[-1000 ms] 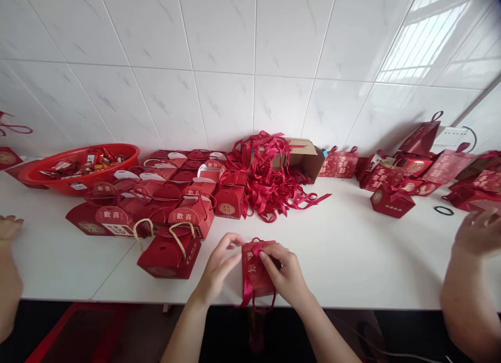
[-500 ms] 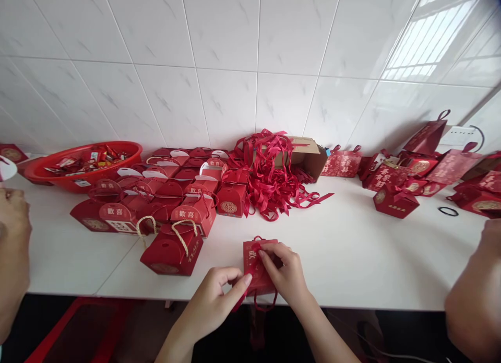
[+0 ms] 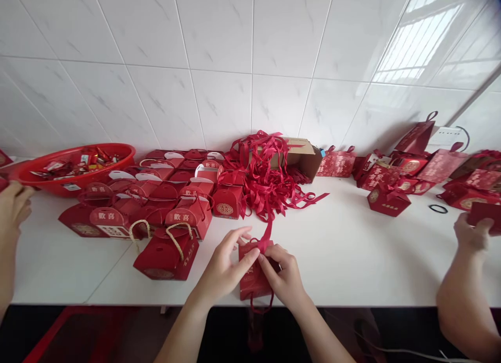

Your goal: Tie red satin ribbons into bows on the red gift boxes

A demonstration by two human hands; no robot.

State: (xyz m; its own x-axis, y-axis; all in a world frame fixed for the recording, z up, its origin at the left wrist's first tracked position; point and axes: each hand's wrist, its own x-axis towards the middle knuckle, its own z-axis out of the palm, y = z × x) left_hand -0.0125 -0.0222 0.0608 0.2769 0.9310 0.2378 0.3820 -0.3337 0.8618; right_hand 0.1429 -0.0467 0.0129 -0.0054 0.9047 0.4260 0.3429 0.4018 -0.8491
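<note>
A small red box (image 3: 250, 284) with cord handles lies near the table's front edge, between my two hands. A red ribbon (image 3: 266, 236) stands up from its top. My left hand (image 3: 230, 264) pinches the ribbon with its thumb against the box top, its other fingers spread over the box's left side. My right hand (image 3: 284, 271) has thumb and finger closed on the same ribbon, at the box's right side. Fingertips of both hands nearly meet at the ribbon.
Red boxes (image 3: 166, 256) stand in rows at the left, before a red basin (image 3: 125, 156) of sweets. Behind are tangled ribbons (image 3: 266, 180) and a cardboard box (image 3: 313, 162). More boxes (image 3: 387, 200) stand right. Other people's hands (image 3: 11, 206) show at both sides.
My left hand has moved up and right to the ribbon, which now points upward from the box. At the far right, another person's hand has come into view holding a red box.
</note>
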